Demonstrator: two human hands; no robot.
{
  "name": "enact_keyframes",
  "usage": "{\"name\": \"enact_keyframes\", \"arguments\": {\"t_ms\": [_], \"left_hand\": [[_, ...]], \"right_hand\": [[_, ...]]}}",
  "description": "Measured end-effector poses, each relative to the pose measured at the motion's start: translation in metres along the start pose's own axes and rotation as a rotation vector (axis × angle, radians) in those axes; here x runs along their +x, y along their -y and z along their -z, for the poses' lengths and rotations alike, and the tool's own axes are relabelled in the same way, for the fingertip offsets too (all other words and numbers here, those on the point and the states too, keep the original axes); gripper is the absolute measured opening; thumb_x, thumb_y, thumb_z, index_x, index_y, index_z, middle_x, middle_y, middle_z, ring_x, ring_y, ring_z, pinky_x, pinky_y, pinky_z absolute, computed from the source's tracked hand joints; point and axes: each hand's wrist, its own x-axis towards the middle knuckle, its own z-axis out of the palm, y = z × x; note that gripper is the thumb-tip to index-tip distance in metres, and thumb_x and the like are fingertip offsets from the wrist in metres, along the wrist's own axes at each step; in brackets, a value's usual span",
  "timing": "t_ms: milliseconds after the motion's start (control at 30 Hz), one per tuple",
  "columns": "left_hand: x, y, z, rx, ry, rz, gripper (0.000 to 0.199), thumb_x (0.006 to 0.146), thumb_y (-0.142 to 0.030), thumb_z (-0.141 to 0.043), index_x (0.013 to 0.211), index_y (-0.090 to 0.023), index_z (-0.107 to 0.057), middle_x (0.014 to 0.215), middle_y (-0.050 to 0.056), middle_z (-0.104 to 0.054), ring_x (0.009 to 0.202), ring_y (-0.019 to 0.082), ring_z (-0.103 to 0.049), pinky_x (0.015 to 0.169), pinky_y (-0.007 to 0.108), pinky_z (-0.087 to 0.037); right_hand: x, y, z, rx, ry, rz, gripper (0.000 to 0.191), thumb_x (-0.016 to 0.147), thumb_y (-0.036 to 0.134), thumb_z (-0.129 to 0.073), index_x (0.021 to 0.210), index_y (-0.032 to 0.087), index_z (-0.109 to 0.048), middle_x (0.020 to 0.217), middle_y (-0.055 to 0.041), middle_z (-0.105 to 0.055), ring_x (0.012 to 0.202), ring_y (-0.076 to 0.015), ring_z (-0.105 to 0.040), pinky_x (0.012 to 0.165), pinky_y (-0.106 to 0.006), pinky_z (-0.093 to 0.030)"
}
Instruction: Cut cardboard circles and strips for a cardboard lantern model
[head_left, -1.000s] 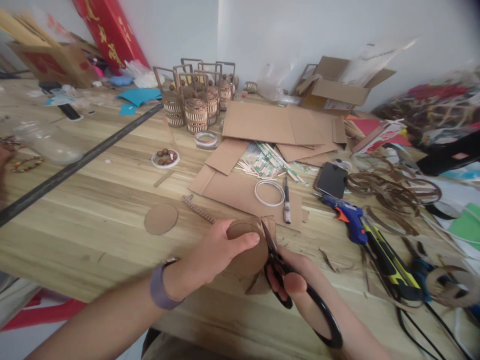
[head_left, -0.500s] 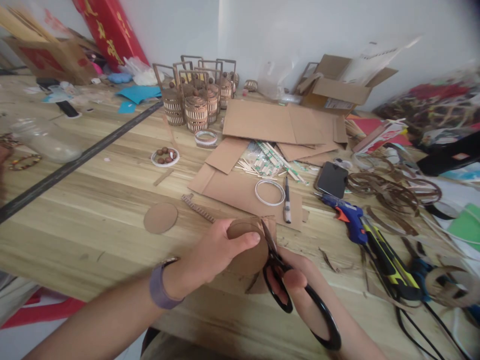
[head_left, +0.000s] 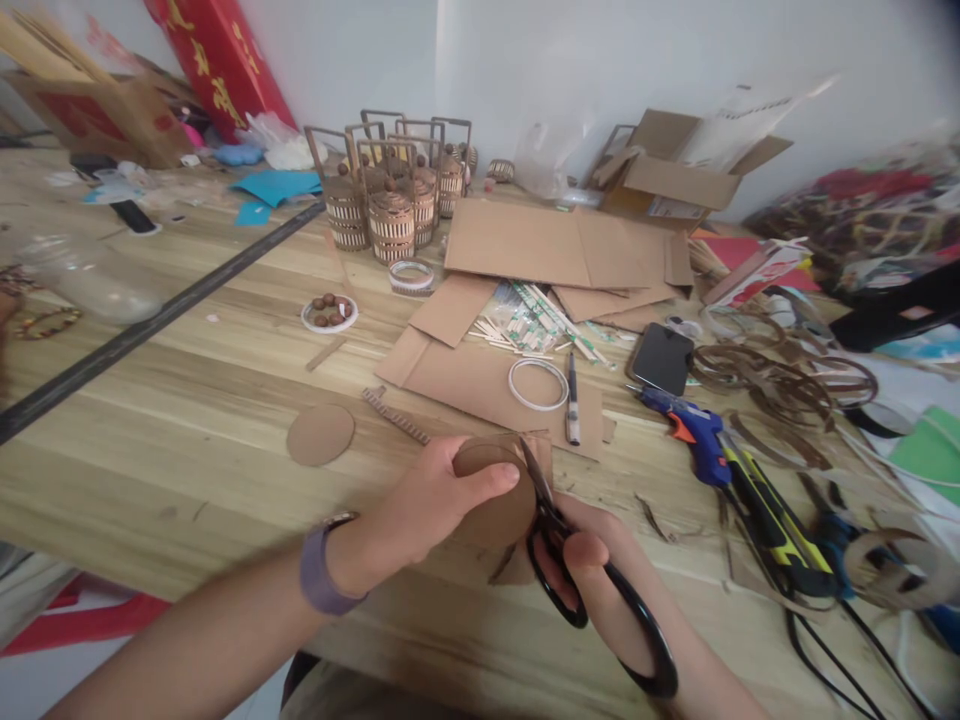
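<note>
My left hand (head_left: 431,500) grips a piece of cardboard (head_left: 495,505) with a rounded outline, its thumb pressed flat on top. The fingers beneath are hidden. In my right hand (head_left: 600,560) is a pair of black-handled scissors (head_left: 555,540), thumb through one loop. Their blades meet the cardboard along its right edge, close to my left thumb tip. A loose cardboard disc (head_left: 321,435) lies on the table to the left. Beyond my hands are a white ring (head_left: 538,384), a pen (head_left: 573,400) and a flat cardboard sheet (head_left: 450,385).
Small slatted lanterns with handles (head_left: 391,225) stand at the back. A shallow round dish of brown beads (head_left: 330,313) sits left of centre. On the right lie a blue glue gun (head_left: 697,435), a yellow-black cutter (head_left: 780,530), a phone (head_left: 660,358) and coiled brown strips (head_left: 787,380).
The scissor blades look slightly closer together along the cardboard's right edge. Both hands keep nearly the same place and grip.
</note>
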Motion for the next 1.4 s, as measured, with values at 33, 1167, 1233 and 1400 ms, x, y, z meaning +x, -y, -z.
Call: {"name": "enact_keyframes", "arguments": {"t_ms": [33, 1167, 1233, 1400], "left_hand": [[0.000, 0.000, 0.000, -0.001, 0.002, 0.004, 0.029, 0.080, -0.039, -0.073, 0.100, -0.018, -0.078, 0.102, 0.003, -0.081, 0.102, 0.026, -0.072, 0.083, 0.030, -0.056], [-0.001, -0.005, 0.002, 0.105, -0.004, -0.002, 0.025, 0.082, -0.038, -0.072, 0.097, -0.018, -0.078, 0.101, 0.003, -0.080, 0.099, 0.025, -0.070, 0.081, 0.030, -0.055], [0.001, -0.001, 0.003, 0.075, 0.016, -0.001, 0.028, 0.081, -0.039, -0.072, 0.099, -0.018, -0.078, 0.102, 0.003, -0.080, 0.100, 0.025, -0.070, 0.082, 0.030, -0.054], [0.003, 0.003, 0.004, 0.057, 0.044, -0.016, 0.028, 0.082, -0.038, -0.072, 0.100, -0.017, -0.077, 0.102, 0.003, -0.080, 0.099, 0.025, -0.070, 0.082, 0.029, -0.054]], "right_hand": [[0.000, 0.000, 0.000, 0.001, -0.004, 0.004, 0.080, 0.079, 0.096, -0.015, 0.063, 0.023, -0.045, 0.047, 0.0029, -0.047, 0.044, -0.0133, -0.043, 0.048, -0.028, -0.036], [0.003, 0.007, 0.003, -0.098, -0.015, 0.050, 0.084, 0.069, 0.102, -0.021, 0.064, 0.022, -0.047, 0.054, -0.0001, -0.052, 0.048, -0.0132, -0.044, 0.045, -0.025, -0.034], [0.003, 0.006, 0.002, -0.104, -0.014, 0.052, 0.084, 0.069, 0.102, -0.020, 0.065, 0.022, -0.047, 0.055, -0.0002, -0.052, 0.048, -0.0132, -0.044, 0.046, -0.025, -0.034], [0.000, -0.002, -0.001, -0.116, -0.044, 0.102, 0.081, 0.075, 0.099, -0.023, 0.067, 0.022, -0.047, 0.058, 0.0002, -0.053, 0.049, -0.0131, -0.044, 0.048, -0.025, -0.033]]}}
